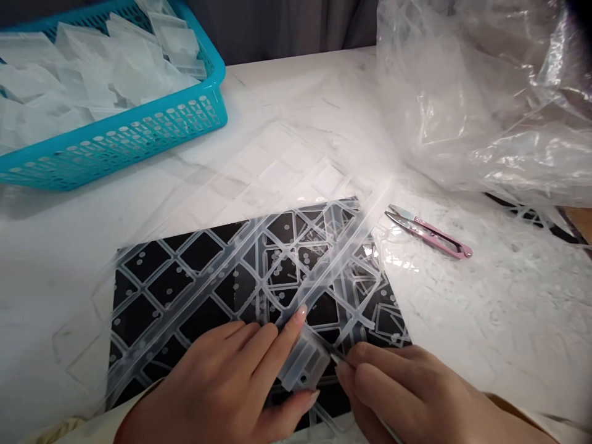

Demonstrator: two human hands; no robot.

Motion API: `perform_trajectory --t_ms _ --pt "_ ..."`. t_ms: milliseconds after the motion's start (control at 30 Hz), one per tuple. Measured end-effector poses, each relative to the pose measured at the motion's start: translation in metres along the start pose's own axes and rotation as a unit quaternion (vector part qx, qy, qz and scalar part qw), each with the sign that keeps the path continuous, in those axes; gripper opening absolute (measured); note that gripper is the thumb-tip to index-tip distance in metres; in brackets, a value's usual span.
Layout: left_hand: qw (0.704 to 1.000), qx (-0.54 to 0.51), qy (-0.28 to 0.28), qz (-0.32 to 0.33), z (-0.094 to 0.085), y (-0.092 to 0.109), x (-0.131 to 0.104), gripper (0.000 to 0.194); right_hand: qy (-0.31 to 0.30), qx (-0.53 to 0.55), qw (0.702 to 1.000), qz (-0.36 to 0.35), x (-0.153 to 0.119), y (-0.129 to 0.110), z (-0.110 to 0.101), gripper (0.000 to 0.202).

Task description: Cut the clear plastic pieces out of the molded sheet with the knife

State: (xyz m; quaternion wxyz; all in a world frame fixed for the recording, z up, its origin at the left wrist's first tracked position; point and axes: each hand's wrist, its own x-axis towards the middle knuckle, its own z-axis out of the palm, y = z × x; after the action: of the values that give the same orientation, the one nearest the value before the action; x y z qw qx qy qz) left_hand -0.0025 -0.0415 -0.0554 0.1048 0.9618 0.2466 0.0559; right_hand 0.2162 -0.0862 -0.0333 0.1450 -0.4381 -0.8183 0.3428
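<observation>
On a black mat (198, 250) lies a translucent plastic lattice sheet (333, 262) with square openings and long solid strips. My left hand (217, 382) presses down on the sheet and holds a small translucent plastic piece (306, 362) between index finger and thumb. The piece is rectangular, with ridges and a small dark hole near its lower edge. Close by on the right, my right hand (407, 385) is closed around a thin, dark, pointed metal tool (333, 353). Its tip touches or nearly touches the piece's upper right edge; most of the tool is hidden by my fingers.
Pink-handled thread snips (430, 235) lie right of the mat. At the back left stands a blue perforated basket (152, 126) full of translucent plastic pieces (115, 61). A large clear plastic bag (481, 98) fills the back right. Clear scraps (499, 290) litter the white marbled table (296, 86).
</observation>
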Motion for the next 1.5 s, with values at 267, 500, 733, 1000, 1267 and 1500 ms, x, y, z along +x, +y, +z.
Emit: perform_trajectory --t_ms 267,500,733,1000,1267,1500 --pt "0.998 0.025 0.052 0.02 -0.001 0.0 0.005 0.046 0.007 -0.014 1.0 0.003 -0.006 0.004 0.005 0.028" --pt "0.992 0.037 0.072 0.097 -0.007 -0.001 0.013 0.028 0.009 -0.013 1.0 0.002 -0.004 0.003 0.001 0.028" --pt "0.982 0.0 0.084 0.169 -0.007 -0.003 0.011 0.016 0.011 0.047 0.998 0.03 -0.005 0.002 -0.003 0.023" --pt "0.993 -0.04 0.095 0.057 -0.004 -0.002 0.008 0.019 0.063 0.055 0.994 0.073 -0.011 -0.002 0.002 0.018" --pt "0.992 -0.042 0.107 0.06 -0.003 -0.002 0.006 0.021 0.046 0.095 0.989 0.104 -0.009 -0.003 -0.001 0.017" --pt "0.988 -0.058 0.093 0.106 -0.003 -0.006 0.001 0.027 0.043 0.22 0.95 0.218 -0.003 -0.002 -0.009 0.023"
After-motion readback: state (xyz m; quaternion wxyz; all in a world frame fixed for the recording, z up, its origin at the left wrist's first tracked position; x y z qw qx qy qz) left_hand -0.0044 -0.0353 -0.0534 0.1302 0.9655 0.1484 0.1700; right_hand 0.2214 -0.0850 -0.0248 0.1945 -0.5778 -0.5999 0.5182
